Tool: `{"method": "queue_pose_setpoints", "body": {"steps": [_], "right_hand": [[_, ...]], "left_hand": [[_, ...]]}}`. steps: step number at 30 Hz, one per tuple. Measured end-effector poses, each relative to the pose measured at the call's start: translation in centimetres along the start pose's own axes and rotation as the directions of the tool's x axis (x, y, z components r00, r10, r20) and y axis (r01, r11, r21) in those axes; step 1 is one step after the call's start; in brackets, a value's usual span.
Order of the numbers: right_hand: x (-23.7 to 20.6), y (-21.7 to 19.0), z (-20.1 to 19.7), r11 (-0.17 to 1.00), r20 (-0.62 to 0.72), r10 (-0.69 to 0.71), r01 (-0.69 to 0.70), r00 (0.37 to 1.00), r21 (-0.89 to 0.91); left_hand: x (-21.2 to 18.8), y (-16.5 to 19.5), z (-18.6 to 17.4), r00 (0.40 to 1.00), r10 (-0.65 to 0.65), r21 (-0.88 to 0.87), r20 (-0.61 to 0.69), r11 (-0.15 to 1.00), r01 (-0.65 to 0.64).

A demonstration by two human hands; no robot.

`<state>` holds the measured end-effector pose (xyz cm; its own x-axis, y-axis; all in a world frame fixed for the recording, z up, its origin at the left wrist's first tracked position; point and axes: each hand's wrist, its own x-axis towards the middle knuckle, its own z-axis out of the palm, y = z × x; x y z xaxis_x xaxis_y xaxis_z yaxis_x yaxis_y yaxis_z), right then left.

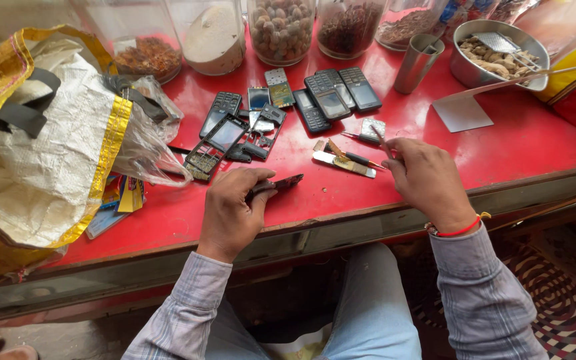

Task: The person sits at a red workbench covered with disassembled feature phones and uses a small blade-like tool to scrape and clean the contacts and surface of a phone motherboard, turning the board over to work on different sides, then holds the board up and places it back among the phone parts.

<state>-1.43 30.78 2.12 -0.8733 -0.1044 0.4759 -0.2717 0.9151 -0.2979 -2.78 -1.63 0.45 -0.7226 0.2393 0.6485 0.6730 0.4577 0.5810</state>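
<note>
Phones and phone parts lie spread over a red table [501, 150]. The left hand [231, 210] is closed around a dark phone part [281, 183], pinning it low against the table near the front edge, one end sticking out to the right of the fingers. The right hand [428, 180] is closed on a thin tool [381, 141], its tip pointing up and away, just beside a small grey piece [373, 129]. Between the hands lie a flat metal strip [343, 164] and a screwdriver [361, 160]. Farther back sit several phones [333, 100], an open phone frame [216, 145] and loose boards. Jars [281, 30] line the far edge, with a steel cup [418, 63] and a steel bowl [498, 57] of pale roots at right. A white and yellow bag [41, 153] rests at left.
</note>
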Motion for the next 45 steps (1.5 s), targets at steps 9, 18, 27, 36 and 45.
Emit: {"method": "queue_pose_setpoints", "body": {"steps": [9,18,27,36,45], "right_hand": [[1.1,0.6,1.1,0.997,-0.035,-0.008,0.006,0.999,-0.076],[-1.2,-5.3,2.5,0.700,-0.067,-0.071,0.098,0.995,0.708],[1.3,-6.8,4.0,0.696,-0.010,-0.279,0.210,0.960,0.686],[0.8,-6.3,4.6,0.706,-0.103,-0.176,0.198,0.979,0.680],[1.0,-6.7,4.6,0.721,-0.100,-0.186,0.205,0.977,0.662]], "left_hand": [[0.3,-0.1,0.1,0.967,-0.252,-0.262,-0.026,0.935,0.237],[0.1,-0.3,1.7,0.896,-0.407,-0.458,0.177,0.772,0.441],[0.5,-0.8,2.0,0.892,-0.400,-0.508,0.210,0.735,0.449],[0.5,-0.6,0.6,0.945,-0.238,-0.766,0.223,0.557,0.321],[0.6,-0.6,0.6,0.912,-0.337,-0.725,0.233,0.565,0.393]]}}
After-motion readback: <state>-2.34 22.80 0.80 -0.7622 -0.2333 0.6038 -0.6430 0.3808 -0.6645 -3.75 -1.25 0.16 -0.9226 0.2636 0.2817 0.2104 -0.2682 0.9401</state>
